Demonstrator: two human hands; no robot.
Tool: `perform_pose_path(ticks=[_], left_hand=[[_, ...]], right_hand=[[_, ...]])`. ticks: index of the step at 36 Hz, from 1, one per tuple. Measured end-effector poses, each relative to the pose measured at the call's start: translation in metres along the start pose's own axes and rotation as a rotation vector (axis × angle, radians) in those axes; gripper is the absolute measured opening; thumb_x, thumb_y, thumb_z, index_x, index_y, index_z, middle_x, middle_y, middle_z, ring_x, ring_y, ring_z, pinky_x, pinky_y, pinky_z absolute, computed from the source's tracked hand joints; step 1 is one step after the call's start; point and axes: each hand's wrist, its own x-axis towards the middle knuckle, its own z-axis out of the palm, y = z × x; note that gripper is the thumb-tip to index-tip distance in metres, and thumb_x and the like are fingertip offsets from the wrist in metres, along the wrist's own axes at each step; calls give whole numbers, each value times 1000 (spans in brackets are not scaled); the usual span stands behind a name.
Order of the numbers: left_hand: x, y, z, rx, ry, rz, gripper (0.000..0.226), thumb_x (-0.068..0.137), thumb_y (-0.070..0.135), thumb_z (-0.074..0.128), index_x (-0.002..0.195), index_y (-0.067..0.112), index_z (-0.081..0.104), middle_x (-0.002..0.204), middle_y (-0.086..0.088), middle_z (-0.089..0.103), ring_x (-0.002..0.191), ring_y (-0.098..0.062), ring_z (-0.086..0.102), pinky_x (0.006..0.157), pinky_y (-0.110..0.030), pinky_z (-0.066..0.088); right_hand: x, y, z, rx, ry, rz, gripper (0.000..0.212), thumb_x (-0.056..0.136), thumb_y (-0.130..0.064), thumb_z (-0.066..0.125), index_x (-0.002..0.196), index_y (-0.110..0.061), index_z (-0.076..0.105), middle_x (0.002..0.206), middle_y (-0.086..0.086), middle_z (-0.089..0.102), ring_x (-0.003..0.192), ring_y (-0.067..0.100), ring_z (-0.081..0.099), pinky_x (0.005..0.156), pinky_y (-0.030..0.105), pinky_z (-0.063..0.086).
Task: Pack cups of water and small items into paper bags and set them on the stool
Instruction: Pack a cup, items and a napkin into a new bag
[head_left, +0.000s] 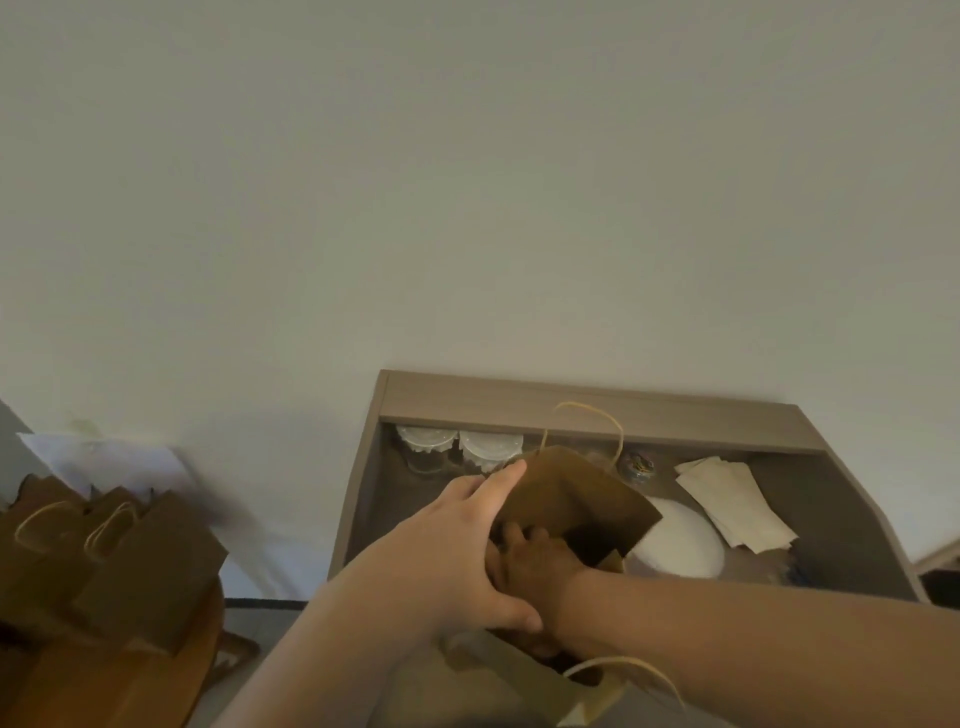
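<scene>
A brown paper bag (576, 499) with twine handles stands open on the grey shelf (592, 415). My left hand (457, 551) grips the bag's near left side, fingers along its edge and thumb below. My right hand (530, 556) reaches into the bag's mouth; its fingertips are hidden inside, so what it holds cannot be seen. Two clear lidded cups (457, 447) stand at the shelf's back left. Several packed brown bags (104, 551) sit on the wooden stool (130, 680) at the lower left.
On the shelf lie a white round object (680, 540), folded paper napkins (732, 499) and a small glass jar (638, 466). Another paper bag (498, 686) lies below my arms. A plain wall fills the upper view.
</scene>
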Motion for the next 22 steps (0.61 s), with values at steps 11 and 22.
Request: perform_pose_path(ticks=[11,22], left_hand=[[2,2,10,8,31,32,124,76,60,84,157,58,-9,165,17,21,145,-18,42,114,-38,47],[0,2,6,25,17,1,124,75,63,83,155,60,-11,164,14,25,142,-15,44,115,-36,45]], right_hand=[[7,3,16,98,32,32,90,93,-42,72,162,-27,15,155,16,25,134,43,41,109,54,46],[-6,8,19,173,10,79,95,91,-49,74,160,-36,11,156,14,23,134,42,44,108,55,47]])
